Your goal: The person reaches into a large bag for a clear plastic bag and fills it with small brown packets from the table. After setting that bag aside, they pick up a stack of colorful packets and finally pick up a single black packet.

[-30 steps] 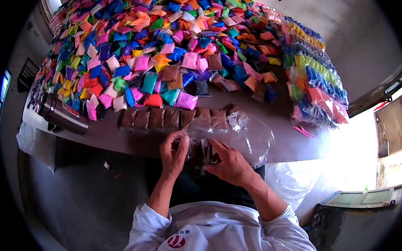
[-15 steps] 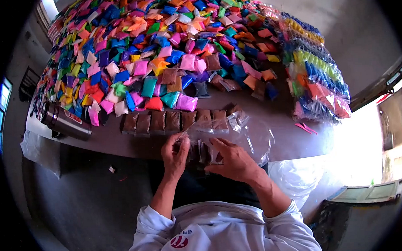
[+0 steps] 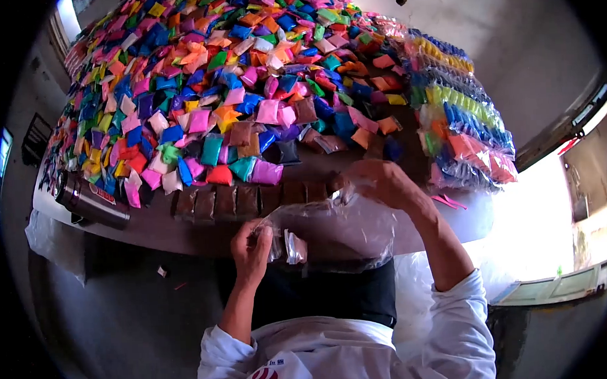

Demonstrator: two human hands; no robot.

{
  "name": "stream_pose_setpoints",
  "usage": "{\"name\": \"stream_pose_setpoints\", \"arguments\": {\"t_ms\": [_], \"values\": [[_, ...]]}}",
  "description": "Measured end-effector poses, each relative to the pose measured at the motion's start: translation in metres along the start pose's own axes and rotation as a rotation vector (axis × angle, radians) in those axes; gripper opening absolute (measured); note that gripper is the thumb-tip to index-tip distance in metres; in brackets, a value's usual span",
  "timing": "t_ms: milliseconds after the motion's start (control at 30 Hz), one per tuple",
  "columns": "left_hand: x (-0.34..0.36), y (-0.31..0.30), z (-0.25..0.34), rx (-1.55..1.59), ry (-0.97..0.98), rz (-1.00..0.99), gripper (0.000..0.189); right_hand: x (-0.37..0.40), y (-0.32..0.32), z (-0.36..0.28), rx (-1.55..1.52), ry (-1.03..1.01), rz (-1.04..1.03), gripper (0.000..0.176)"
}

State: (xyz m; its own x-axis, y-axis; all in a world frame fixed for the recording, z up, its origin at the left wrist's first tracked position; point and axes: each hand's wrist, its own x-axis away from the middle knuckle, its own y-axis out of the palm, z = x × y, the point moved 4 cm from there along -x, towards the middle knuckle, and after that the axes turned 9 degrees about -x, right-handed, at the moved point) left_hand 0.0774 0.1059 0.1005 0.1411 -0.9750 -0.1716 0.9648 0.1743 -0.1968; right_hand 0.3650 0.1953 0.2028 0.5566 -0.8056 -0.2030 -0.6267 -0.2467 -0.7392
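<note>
My left hand (image 3: 252, 250) pinches the edge of a clear plastic bag (image 3: 369, 237) at the table's front edge. Small brown packets (image 3: 296, 248) stand inside the bag, close beside those fingers. Behind the bag runs a row of flat brown packets (image 3: 225, 203), laid side by side. My right hand (image 3: 387, 182) is at the right end of this row, over the far side of the bag. Its fingers point left and are partly hidden and blurred, so I cannot make out whether they grip a packet or the film.
A large heap of colourful small packets (image 3: 197, 121) covers most of the table (image 3: 445, 228). Stacked clear bags of sorted packets (image 3: 471, 120) lie on the right, near pink strips (image 3: 449, 202). A steel flask (image 3: 93, 199) lies at the left edge.
My right hand has moved from the bag's near side up and right to the row's end. My left hand stays on the bag, which now hangs wider and more exposed.
</note>
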Motion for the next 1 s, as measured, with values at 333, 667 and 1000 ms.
{"name": "stream_pose_setpoints", "arguments": {"t_ms": [333, 667, 1000], "values": [[0.0, 0.001, 0.0, 0.011, -0.015, -0.019, 0.031, -0.005, 0.029, 0.033, 0.174, -0.098, -0.208, 0.068], [0.001, 0.001, 0.005, 0.041, -0.024, -0.019, 0.031, 0.0, 0.028, 0.029, 0.22, -0.195, -0.156, 0.066], [0.002, 0.001, 0.0, 0.089, -0.027, -0.047, 0.032, -0.028, 0.057, 0.012, 0.076, -0.109, -0.173, 0.063]]}}
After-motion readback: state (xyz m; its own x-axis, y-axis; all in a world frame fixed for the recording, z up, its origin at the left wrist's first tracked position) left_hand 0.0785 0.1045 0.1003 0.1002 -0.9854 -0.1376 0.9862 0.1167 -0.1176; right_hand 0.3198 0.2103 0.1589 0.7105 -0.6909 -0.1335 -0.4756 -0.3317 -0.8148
